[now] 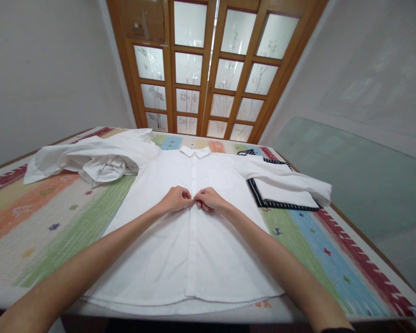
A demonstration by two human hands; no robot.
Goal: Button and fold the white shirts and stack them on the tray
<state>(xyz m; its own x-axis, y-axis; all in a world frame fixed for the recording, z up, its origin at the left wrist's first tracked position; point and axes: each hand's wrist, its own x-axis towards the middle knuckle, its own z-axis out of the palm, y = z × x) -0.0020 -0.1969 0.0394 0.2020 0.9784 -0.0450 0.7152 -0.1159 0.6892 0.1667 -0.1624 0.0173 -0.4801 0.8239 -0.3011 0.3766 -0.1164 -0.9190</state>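
Note:
A white button-up shirt [166,259] lies face up and spread out, its collar pointing away from me and its hem near the table's front edge. At mid-chest, my left hand [177,199] pinches the front placket with thumb and fingertips. My right hand [210,199] grips the placket from the other side, its fingers curled and nearly meeting the left ones. Any button between the fingertips is hidden. The shirt's right-side sleeve [291,178] stretches out over dark folded cloth. A chest pocket shows just above my right hand.
Crumpled white cloth [90,159] lies at the left, by the shirt's shoulder. Folded black striped cloth [284,207] sits under the right sleeve. A colourful striped cover [100,217] lies over the table. Wooden glass-paned doors [208,69] stand behind, with walls at both sides.

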